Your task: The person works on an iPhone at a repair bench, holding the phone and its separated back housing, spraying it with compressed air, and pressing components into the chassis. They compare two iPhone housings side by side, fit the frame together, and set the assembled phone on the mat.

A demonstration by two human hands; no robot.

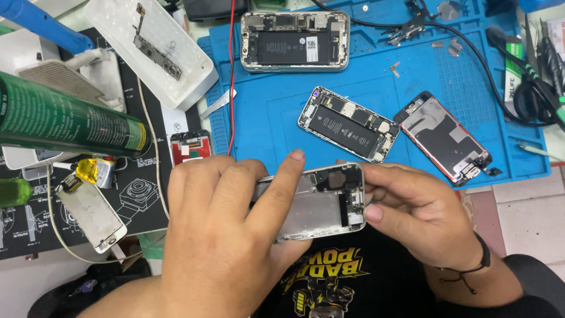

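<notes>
Head view, thing in hand: an opened phone housing [321, 203], back shell up with bare metal plate and a few small parts at its right end, held in the air above the person's lap, just off the near edge of the blue mat [282, 112]
Left hand [226, 235]: wraps the housing's left half, fingers [281, 188] pressed across its top, index tip past the far edge
Right hand [421, 215]: pinches the housing's right end, thumb on the near corner
Step, as I judge it: the shell is steadied in both hands for work on the parts at its right end
Next move calls for: a firm hold by one hand so the other can come free for a fine tool
On the mat: two opened phones [348, 123] [295, 40] with batteries showing, and a screen assembly [445, 138]
Left of the mat: green spray can [70, 121], white tray [154, 47] holding a circuit board
</notes>
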